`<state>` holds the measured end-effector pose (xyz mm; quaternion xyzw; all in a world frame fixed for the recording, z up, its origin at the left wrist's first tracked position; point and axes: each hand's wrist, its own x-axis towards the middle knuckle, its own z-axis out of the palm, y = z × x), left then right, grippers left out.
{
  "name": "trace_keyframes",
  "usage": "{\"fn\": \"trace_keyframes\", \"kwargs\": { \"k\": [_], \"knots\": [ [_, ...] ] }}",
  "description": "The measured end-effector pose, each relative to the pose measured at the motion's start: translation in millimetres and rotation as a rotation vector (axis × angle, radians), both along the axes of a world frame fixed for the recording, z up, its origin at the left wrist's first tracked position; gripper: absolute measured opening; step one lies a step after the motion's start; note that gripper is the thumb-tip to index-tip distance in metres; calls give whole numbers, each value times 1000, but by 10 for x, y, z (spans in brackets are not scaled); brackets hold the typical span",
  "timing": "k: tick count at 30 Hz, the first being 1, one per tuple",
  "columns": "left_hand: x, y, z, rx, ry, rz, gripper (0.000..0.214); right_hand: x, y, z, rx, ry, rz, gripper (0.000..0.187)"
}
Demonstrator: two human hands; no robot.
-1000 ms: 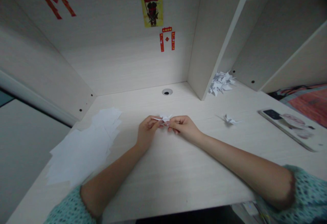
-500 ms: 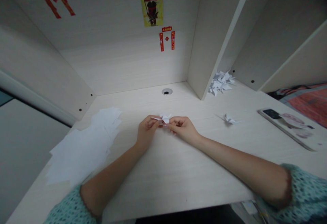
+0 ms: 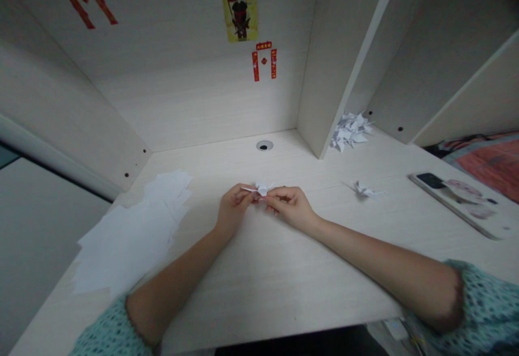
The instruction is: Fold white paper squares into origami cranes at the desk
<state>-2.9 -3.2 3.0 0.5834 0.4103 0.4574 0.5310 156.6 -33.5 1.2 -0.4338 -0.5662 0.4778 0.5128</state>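
Observation:
A small folded white paper crane (image 3: 263,189) is held between my two hands above the middle of the desk. My left hand (image 3: 235,204) pinches it from the left, thumb and fingertips closed on its near side. From the right, my right hand (image 3: 292,203) pinches it as well, thumb and index finger meeting close to the left fingertips. The fingers hide the lower part of the folds. Another paper crane (image 3: 364,190) lies on the desk to the right of my right hand.
Loose white paper sheets (image 3: 130,237) spread over the desk's left side. Several folded paper cranes (image 3: 351,130) are heaped behind the upright divider (image 3: 324,74). A phone in a patterned case (image 3: 458,204) lies at the right. A round cable hole (image 3: 265,145) sits near the back panel.
My right fingertips have shifted slightly left on the paper crane, closer to my left fingertips. Both hands keep their hold, and the other things stay in place.

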Motion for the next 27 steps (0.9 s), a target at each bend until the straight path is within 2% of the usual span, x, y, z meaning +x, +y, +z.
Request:
{"fn": "trace_keyframes", "kwargs": {
  "k": [5,9,10,12,14,15,16,21,27],
  "knots": [
    [-6,-17,29,4,4,-11,18,6,-6,-10,23,-8,37,27],
    [-21,-5,21,18,11,42,14,81,15,-29,33,-57,53,26],
    [-24,1,15,17,9,63,14,117,36,-23,54,-73,21,27],
    [-25,13,5,5,4,101,14,202,102,3,126,-80,-172,36],
    [-21,20,0,-10,8,118,15,285,185,37,192,-75,-377,29],
    [-17,21,0,-17,16,114,16,317,224,49,217,-92,-413,26],
    [-13,21,1,-22,24,108,16,341,256,56,234,-128,-414,25],
    [-8,31,2,-38,40,84,14,341,302,-2,217,-253,-207,20],
    [-8,44,10,-43,45,98,11,306,272,-37,242,-291,-194,18]
  ]
}}
